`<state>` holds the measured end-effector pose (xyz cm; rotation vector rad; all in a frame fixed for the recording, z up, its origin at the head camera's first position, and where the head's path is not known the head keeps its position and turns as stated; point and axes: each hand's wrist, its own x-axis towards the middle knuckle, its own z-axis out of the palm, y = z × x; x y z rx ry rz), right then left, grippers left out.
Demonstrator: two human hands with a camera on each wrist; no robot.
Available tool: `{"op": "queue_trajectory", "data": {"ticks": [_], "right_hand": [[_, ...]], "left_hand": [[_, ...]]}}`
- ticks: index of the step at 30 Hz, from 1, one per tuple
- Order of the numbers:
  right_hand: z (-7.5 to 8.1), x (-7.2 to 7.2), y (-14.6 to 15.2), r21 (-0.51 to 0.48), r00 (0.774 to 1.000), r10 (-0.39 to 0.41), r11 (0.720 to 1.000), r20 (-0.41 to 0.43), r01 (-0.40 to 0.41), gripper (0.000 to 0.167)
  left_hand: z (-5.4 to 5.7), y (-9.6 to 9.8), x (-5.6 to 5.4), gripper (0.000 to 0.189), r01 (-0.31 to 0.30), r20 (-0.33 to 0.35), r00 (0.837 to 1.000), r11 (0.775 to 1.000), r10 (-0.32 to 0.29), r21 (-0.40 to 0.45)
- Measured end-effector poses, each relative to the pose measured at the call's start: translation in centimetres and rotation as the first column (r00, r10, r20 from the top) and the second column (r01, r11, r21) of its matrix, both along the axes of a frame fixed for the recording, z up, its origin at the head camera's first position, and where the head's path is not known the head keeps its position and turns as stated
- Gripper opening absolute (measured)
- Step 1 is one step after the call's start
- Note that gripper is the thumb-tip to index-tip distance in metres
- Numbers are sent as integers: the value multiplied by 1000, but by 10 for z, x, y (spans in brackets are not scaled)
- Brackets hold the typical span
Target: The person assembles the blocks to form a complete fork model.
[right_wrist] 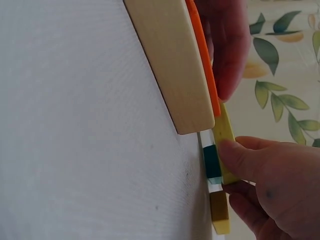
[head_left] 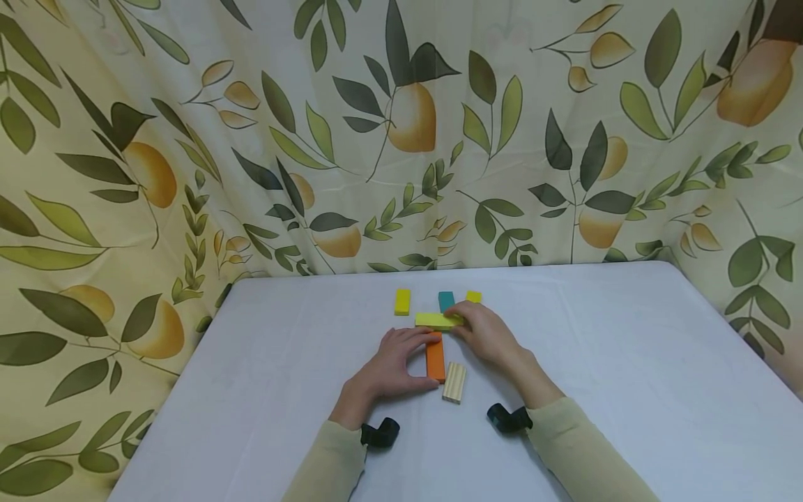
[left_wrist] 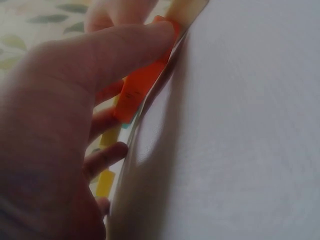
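In the head view an orange block (head_left: 436, 359) lies lengthwise, pointing away from me. My left hand (head_left: 392, 366) spans it, thumb at the near end and a fingertip at the far end; the left wrist view shows the thumb pressed on the orange block (left_wrist: 145, 82). Just beyond, a yellow-green block (head_left: 431, 321) lies crosswise. Its right end is pinched by my right hand (head_left: 492, 338), also plain in the right wrist view. A pale wooden block (head_left: 454, 383) with a striped grain stands beside the orange one, near its right end.
Behind the crosswise block are a teal block (head_left: 446, 301) and a yellow block (head_left: 473, 297), partly covered by the right hand. Another yellow block (head_left: 402, 302) is at the left. All rest on a white-covered table (head_left: 263, 390) before a patterned curtain (head_left: 414, 209).
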<state>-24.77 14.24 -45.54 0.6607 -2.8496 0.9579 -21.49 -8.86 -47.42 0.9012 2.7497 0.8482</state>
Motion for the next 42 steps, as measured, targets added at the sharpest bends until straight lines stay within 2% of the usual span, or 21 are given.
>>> {"op": "queue_trajectory", "data": {"ticks": [14,42], "right_hand": [[2,3,-2,6,1000,-2,1000,25,2,31],[-1,-3,-3,42,999,-6,999,40,5,31]], "left_hand": [[-1,-1,1,73,8,-9,1000,1000,-8,-11],[-2,3,-2,73,16,-16,1000,999,-16,-33]]}}
